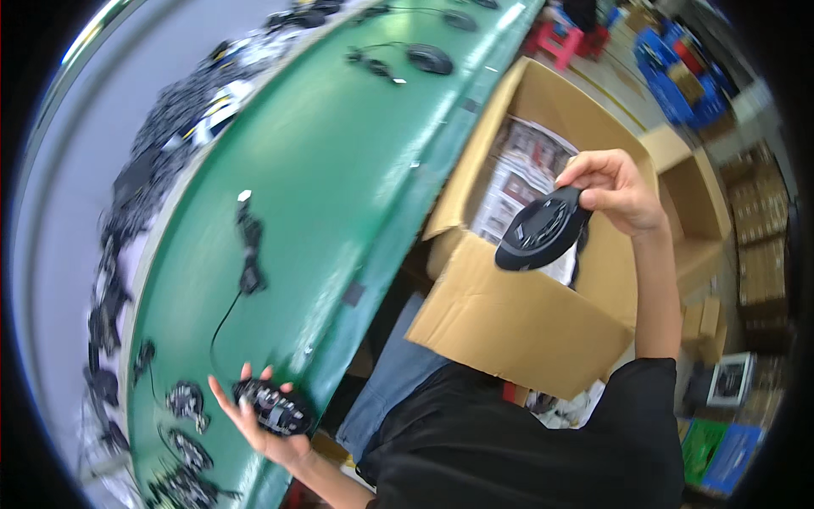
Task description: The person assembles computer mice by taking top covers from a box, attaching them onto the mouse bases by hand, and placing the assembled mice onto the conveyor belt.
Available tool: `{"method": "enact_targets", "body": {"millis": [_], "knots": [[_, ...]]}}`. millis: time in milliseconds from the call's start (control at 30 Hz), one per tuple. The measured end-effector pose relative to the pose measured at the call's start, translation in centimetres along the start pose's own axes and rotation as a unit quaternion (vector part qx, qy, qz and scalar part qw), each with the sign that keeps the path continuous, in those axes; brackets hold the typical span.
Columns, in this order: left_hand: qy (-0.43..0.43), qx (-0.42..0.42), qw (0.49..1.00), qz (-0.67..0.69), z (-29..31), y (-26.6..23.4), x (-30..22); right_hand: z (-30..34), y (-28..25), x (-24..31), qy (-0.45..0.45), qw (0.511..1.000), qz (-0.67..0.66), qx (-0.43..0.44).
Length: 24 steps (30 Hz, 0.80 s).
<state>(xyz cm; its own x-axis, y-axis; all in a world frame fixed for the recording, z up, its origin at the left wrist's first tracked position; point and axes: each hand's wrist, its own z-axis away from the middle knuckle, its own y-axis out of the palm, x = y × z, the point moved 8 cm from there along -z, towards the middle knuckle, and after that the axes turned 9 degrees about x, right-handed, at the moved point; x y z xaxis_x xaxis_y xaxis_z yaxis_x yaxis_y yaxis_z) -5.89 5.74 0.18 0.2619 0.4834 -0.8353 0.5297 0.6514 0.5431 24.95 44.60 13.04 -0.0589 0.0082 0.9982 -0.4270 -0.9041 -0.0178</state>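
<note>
My left hand (285, 447) is at the near end of the green belt, with its fingers spread around an opened computer mouse (275, 409) whose inner parts show. The mouse rests against the hand. From it a thin black cable runs up the belt to a bundled cable (249, 254) with a light-coloured plug. My right hand (617, 193) pinches the narrow end of a black oval shell (543, 231) between thumb and fingers. That shell is held above an open cardboard box (543, 322), with its hollow, ribbed side showing.
Printed paper (527, 174) lines the box. Several opened mice with cables (185, 399) lie at the belt's near left. Another corded mouse (430, 58) lies farther up the green belt (339, 161). Dark cables and parts heap along its far side (170, 136). Stacked cartons (759, 229) stand at the right.
</note>
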Motion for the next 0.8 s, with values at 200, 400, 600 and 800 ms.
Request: {"method": "enact_targets", "body": {"millis": [200,400,600,800], "knots": [[0.055,0.002,0.995,-0.085,0.2,1.1,-0.8,-12.8,17.0,-0.5,0.055,0.969,0.001,0.243],[-0.003,0.059,0.988,-0.142,-0.2,1.1,-1.0,-19.4,33.1,-2.5,0.120,0.919,0.021,0.376],[-0.051,-0.024,0.989,0.140,1.4,-1.5,0.6,-19.5,38.6,-1.8,0.014,0.954,-0.001,0.300],[-0.024,-0.053,0.982,0.178,1.4,-2.4,0.2,-13.3,37.3,-4.9,-0.102,0.991,0.038,0.076]]}}
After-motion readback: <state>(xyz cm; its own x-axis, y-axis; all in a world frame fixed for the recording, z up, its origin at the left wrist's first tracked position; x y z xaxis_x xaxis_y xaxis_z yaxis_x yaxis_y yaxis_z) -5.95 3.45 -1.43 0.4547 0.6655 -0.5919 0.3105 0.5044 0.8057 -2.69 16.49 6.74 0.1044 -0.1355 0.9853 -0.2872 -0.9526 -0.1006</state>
